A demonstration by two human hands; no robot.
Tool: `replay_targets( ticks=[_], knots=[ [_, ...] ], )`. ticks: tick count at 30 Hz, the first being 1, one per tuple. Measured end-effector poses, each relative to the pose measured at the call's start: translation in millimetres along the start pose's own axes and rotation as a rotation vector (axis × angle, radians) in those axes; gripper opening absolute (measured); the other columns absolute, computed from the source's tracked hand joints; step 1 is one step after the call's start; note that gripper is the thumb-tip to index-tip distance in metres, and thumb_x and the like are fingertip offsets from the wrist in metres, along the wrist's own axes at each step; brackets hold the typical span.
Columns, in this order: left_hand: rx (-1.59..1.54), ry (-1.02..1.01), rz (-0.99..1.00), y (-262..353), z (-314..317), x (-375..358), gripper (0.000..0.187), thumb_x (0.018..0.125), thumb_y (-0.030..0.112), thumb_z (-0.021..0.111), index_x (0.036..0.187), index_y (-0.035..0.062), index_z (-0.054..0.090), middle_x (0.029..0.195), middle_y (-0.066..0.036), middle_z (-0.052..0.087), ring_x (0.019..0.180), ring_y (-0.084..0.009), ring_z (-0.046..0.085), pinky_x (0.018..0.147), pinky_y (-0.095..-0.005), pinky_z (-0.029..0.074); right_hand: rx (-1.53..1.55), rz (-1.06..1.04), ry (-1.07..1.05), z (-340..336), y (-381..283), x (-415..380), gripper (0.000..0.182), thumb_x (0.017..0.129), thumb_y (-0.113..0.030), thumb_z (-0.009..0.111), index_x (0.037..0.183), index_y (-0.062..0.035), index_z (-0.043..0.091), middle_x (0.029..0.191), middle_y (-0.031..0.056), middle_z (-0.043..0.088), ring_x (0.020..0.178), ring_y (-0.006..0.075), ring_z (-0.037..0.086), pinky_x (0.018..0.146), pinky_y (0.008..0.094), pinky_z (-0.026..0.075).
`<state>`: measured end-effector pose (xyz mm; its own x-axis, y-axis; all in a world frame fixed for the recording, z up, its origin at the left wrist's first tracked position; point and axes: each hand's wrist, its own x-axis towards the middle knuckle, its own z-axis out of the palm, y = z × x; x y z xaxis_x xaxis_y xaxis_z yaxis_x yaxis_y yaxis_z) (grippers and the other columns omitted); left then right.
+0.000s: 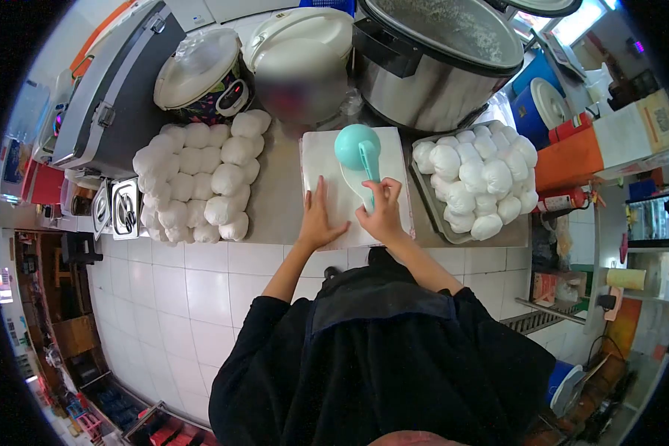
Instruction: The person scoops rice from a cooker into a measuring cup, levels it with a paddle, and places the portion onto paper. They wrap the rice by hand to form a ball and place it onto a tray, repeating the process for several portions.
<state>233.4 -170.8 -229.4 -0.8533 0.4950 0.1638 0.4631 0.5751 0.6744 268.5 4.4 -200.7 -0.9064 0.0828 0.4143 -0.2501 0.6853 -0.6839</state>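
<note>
My right hand grips the handle of a teal scoop, whose round end points away from me. The scoop is over a stack of white sheets on the counter in front of me. A pale curved shape shows on the sheets beside the scoop's handle. Flat on the left part of the stack rests my left hand, fingers spread and holding nothing.
White round bundles are piled on the left; more white bundles fill a metal tray on the right. Behind stand a large steel pot, a white-lidded container, a patterned pot and a grey box.
</note>
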Motion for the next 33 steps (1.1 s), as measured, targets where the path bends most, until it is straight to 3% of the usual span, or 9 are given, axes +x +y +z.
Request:
replay_targets(
  ticks=[4,10,13,18,23,26,28,32,33],
  knots=[
    [-0.161,0.201,0.051,-11,4,-1,0.098,0.064,0.027,0.066,0.135,-0.003,0.005,0.139,-0.022,0.017,0.128,-0.0363,0.018,0.104,-0.0487,0.013,-0.045,0.093,-0.187,20,18,-2,0.056,0.068,-0.005,0.062,0.117,-0.0066,0.037,0.102,0.0192,0.029,0.087,0.0354,0.046,0.073,0.0401,0.044],
    [-0.033,0.38,0.048,30,17,5,0.081,0.07,0.021,0.062,0.133,-0.0003,0.017,0.137,-0.022,0.022,0.128,-0.0368,0.018,0.103,-0.0497,0.015,-0.052,0.017,0.1,10,30,8,0.056,0.074,-0.014,0.062,0.121,-0.0024,0.033,0.1,0.0188,0.033,0.086,0.0335,0.046,0.073,0.0403,0.042],
    [0.156,0.017,0.145,59,20,17,0.063,0.076,0.029,0.058,0.129,0.0073,0.033,0.139,-0.016,0.022,0.13,-0.0349,0.015,0.102,-0.0534,0.015,0.071,0.229,0.145,-42,0,20,0.056,0.079,-0.012,0.055,0.127,0.0011,0.029,0.097,0.0208,0.041,0.088,0.0337,0.045,0.079,0.0428,0.038],
    [0.41,-0.27,0.166,36,41,15,0.061,0.076,0.037,0.055,0.128,0.0089,0.038,0.14,-0.013,0.022,0.13,-0.0328,0.017,0.1,-0.0529,0.019,-0.235,0.077,0.12,-22,55,-18,0.058,0.081,-0.013,0.05,0.132,-0.0004,0.025,0.109,0.0253,0.04,0.094,0.0375,0.045,0.08,0.0446,0.038],
    [0.362,-0.302,0.243,29,30,14,0.065,0.076,0.032,0.057,0.13,0.0085,0.031,0.141,-0.017,0.015,0.13,-0.0378,0.012,0.102,-0.0519,0.017,-0.387,0.3,-0.504,-48,29,0,0.058,0.079,-0.021,0.053,0.128,-0.0006,0.032,0.105,0.0219,0.047,0.096,0.0365,0.047,0.083,0.0424,0.04],
    [-0.033,-0.058,0.228,40,4,20,0.065,0.075,0.023,0.062,0.129,0.0046,0.03,0.137,-0.024,0.018,0.128,-0.0409,0.016,0.1,-0.0514,0.02,-0.07,0.011,-0.41,-122,41,42,0.051,0.076,-0.022,0.061,0.12,-0.0036,0.044,0.102,0.0164,0.052,0.096,0.0301,0.051,0.076,0.0396,0.045],
    [0.02,0.165,0.112,38,-10,28,0.064,0.074,0.013,0.063,0.126,0.0006,0.029,0.133,-0.027,0.022,0.124,-0.0431,0.021,0.1,-0.0492,0.023,0.294,0.277,-0.19,-198,35,90,0.039,0.074,-0.017,0.065,0.109,-0.0065,0.053,0.099,0.0095,0.056,0.09,0.0205,0.056,0.067,0.0323,0.047],
    [0.138,0.474,0.133,41,-35,83,0.057,0.075,0.009,0.061,0.122,-0.0014,0.032,0.129,-0.025,0.028,0.119,-0.0397,0.031,0.096,-0.0452,0.029,-0.245,0.105,0.418,-336,65,189,0.022,0.081,-0.013,0.057,0.102,-0.0072,0.058,0.088,0.0036,0.061,0.074,0.0099,0.055,0.059,0.0235,0.044],
    [0.118,0.534,0.114,44,-39,98,0.054,0.076,0.008,0.06,0.121,-0.0019,0.033,0.127,-0.024,0.03,0.115,-0.0379,0.033,0.092,-0.0434,0.032,-0.098,0.067,0.495,-350,71,206,0.022,0.082,-0.013,0.056,0.103,-0.0068,0.058,0.087,0.0049,0.061,0.072,0.0092,0.054,0.059,0.0232,0.043]
  ],
)
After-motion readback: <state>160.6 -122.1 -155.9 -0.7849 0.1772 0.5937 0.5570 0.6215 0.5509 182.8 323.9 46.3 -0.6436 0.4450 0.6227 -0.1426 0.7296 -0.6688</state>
